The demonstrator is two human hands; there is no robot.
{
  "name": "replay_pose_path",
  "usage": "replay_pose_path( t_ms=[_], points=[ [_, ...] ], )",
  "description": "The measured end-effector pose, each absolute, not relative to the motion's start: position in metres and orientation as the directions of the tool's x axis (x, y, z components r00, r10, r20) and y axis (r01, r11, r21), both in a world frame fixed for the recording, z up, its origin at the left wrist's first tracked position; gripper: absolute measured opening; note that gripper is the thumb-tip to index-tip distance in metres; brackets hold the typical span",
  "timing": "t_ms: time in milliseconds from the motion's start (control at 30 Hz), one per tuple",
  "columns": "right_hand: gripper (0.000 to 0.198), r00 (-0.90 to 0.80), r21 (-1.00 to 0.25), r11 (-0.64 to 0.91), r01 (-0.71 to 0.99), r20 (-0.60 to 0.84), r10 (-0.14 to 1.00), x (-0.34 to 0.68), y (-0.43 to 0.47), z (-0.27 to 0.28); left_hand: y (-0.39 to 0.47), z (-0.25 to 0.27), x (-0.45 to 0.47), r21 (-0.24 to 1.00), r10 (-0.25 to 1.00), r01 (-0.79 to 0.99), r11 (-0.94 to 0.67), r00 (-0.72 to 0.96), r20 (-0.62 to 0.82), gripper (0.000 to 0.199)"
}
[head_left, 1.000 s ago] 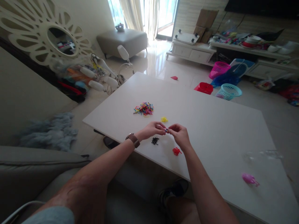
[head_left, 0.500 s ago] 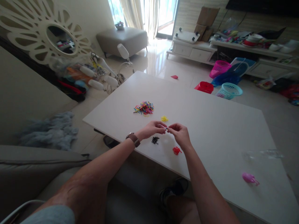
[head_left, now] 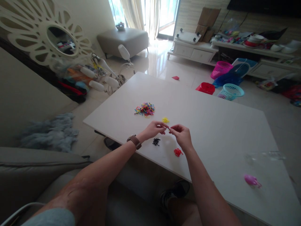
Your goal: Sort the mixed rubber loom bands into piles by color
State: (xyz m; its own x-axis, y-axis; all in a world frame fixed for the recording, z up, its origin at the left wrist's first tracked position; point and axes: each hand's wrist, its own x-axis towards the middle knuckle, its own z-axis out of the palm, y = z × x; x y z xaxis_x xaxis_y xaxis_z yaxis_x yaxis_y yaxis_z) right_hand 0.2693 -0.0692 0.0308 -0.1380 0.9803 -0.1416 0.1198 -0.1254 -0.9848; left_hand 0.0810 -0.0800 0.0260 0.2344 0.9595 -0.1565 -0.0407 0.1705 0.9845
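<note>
Over the white table point(head_left: 211, 135) my left hand point(head_left: 155, 129) and my right hand point(head_left: 180, 133) meet, fingertips almost touching. A tiny dark rubber band point(head_left: 167, 128) is pinched between them, mostly covered by the fingers. Just beyond the fingertips lies a small yellow pile of rubber bands point(head_left: 165, 120). Nearer to me are a black pile point(head_left: 156, 142), below my left hand, and a red pile point(head_left: 178, 152), beside my right wrist. A larger mixed-colour pile of rubber bands point(head_left: 145, 109) sits farther off to the left.
To the right on the table lie a pink toy-like object point(head_left: 252, 180) and a clear plastic item point(head_left: 265, 155). Past the far edge stand a red bin point(head_left: 206, 88) and a light-blue basket point(head_left: 231, 91). A white lamp fixture point(head_left: 111, 82) stands by the left corner.
Both hands stay in nearly the same place. The left fingers have shifted slightly and straightened a little at the pinch; the piles have not changed.
</note>
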Motion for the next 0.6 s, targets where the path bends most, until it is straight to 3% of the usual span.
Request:
replay_pose_path(
  t_ms=[267,600],
  points=[
    [0.034,-0.158,-0.986,-0.125,0.111,-0.142,0.977,0.2693,-0.0698,0.0301,-0.0814,0.0199,0.0840,0.992,0.965,0.099,0.075,0.243,-0.097,0.018],
    [0.035,-0.159,-0.984,-0.147,0.096,-0.161,0.974,0.2655,-0.0694,0.0309,-0.0855,0.0264,0.0867,0.907,0.973,0.368,-0.207,0.173,0.153,0.012]
  ],
)
